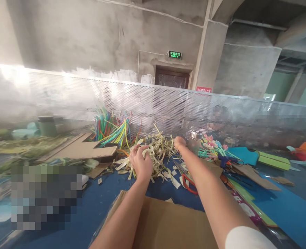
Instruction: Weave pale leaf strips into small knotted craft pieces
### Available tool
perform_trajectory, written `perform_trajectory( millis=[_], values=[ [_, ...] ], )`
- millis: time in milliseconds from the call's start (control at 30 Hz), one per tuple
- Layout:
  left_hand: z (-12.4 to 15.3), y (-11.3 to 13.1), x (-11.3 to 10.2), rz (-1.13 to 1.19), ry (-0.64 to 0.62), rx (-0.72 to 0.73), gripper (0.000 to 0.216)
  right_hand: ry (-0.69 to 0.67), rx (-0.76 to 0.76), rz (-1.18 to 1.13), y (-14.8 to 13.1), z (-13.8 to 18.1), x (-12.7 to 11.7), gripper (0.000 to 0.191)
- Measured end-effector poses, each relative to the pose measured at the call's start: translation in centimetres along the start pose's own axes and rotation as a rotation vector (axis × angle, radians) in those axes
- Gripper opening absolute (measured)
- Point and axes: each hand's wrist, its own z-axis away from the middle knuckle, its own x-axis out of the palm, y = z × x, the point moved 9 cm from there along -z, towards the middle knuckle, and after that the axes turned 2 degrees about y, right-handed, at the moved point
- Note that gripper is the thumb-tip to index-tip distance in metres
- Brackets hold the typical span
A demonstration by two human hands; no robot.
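Note:
A tangled pile of dried, pale green-and-tan plant strips that look like husks (161,155) lies on the blue tabletop in front of me. My left hand (141,159) reaches onto its left side, fingers bent and apart, touching the strips. On the far right side of the pile is my right hand (179,141), its fingers curled closed. What it grips, if anything, is hidden. Just right of that hand stands a clear bottle with a metal lid (195,140). Scissors with red handles (189,184) lie below the pile, partly behind my right forearm.
Brown cardboard (173,224) lies nearest me, and another cut piece (77,150) sits left of the pile. Colourful pipe cleaners (111,128) stand behind. A perforated metal screen (132,103) borders the table's back. Craft flowers (212,143) and coloured sheets (273,160) lie right.

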Motion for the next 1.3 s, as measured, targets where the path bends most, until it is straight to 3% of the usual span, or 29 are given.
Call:
perform_trajectory(
  millis=[133, 300, 367, 467, 600, 667, 767, 867, 933, 1067, 1300],
  values=[
    [0.2, -0.8, 1.3, 0.021, -0.093, 0.007, 0.021, -0.128, -0.077, -0.126, -3.6, 2.1, 0.7, 0.016],
    [0.7, -2.1, 4.3, 0.216, -0.297, -0.028, 0.018, -0.305, -0.096, -0.4, -4.9, 7.0, 1.1, 0.015],
    [1.0, -2.3, 5.2, 0.301, -0.353, -0.056, 0.026, -0.277, -0.147, -0.476, -5.3, 9.1, 0.5, 0.012],
    [1.6, -2.4, 6.3, 0.416, -0.446, -0.147, 0.042, -0.195, -0.352, -0.396, -6.8, 12.7, -0.8, 0.01],
    [2.2, -2.3, 7.1, 0.564, -0.545, -0.286, 0.048, -0.204, -0.559, -0.283, -8.4, 16.8, -0.9, 0.024],
    [2.4, -2.0, 7.2, 0.618, -0.578, -0.306, 0.044, -0.172, -0.507, -0.329, -7.7, 17.2, -1.2, 0.034],
    [2.6, -1.9, 7.5, 0.644, -0.611, -0.321, 0.035, -0.12, -0.303, -0.467, -5.0, 16.5, -1.7, 0.043],
    [2.3, -2.5, 7.1, 0.582, -0.566, -0.32, 0.024, -0.129, -0.098, -0.595, -2.4, 16.4, -1.8, 0.039],
    [1.7, -2.5, 6.3, 0.465, -0.501, -0.244, 0.02, -0.145, -0.004, -0.666, -1.4, 17.0, -1.8, 0.031],
    [1.5, -1.1, 5.4, 0.247, -0.491, -0.053, 0.018, -0.251, 0.075, -0.755, -1.7, 19.0, -0.4, 0.035],
    [1.9, -1.0, 6.0, 0.302, -0.535, -0.036, 0.018, -0.257, 0.153, -0.831, -1.2, 20.8, 1.3, 0.027]
  ],
)
